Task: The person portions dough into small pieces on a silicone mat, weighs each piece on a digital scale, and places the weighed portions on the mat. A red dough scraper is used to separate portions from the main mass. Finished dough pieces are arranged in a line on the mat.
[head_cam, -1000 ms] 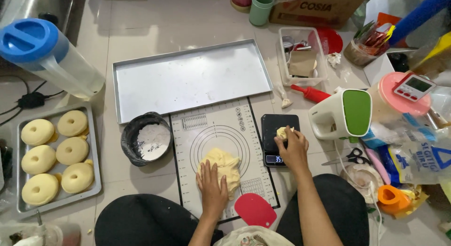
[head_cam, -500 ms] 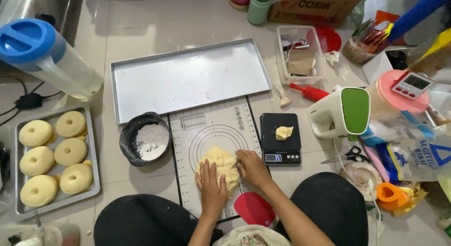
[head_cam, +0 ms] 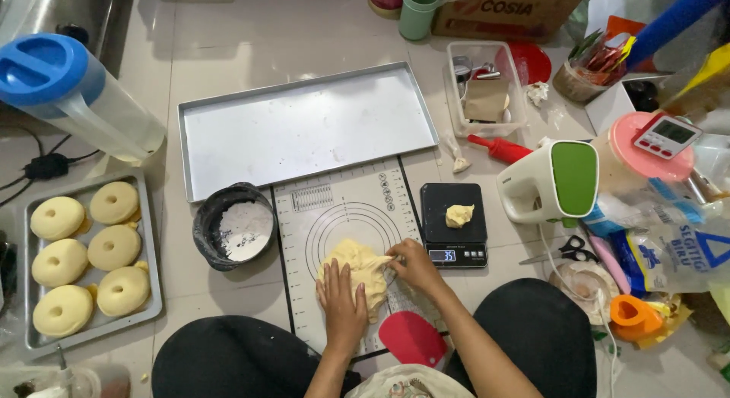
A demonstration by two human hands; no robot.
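Dough mass (head_cam: 357, 269): soft, stretchy, tacky. Left hand (head_cam: 342, 303) presses flat, fingers open; right hand (head_cam: 414, 265) pinches its edge.

Left hand (head_cam: 342, 303) is lying flat, fingers spread, on the dough (head_cam: 357, 272). Right hand (head_cam: 414, 265) is pinching the dough's right edge.

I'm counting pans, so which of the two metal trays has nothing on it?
The large tray above the baking mat is bare. The smaller tray at the left holds six dough rings.
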